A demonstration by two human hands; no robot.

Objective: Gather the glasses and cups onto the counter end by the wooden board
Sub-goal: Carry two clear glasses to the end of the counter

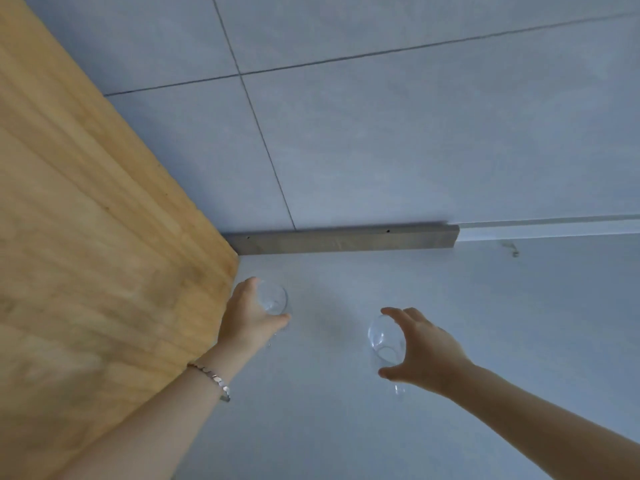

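Hands (420, 348) around two glasses (385, 339)

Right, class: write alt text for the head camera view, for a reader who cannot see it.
Two bare hands reach over a pale counter, each around a clear glass: the left hand grips the left glass beside the wooden board; the right hand curls, fingers spread, around the right glass. A tiled wall rises behind.

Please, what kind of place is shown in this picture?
Probably a kitchen: a pale counter meets a tiled wall, a large wooden board stands at its end, and each hand is at a clear drinking glass, the left glass and the right glass.
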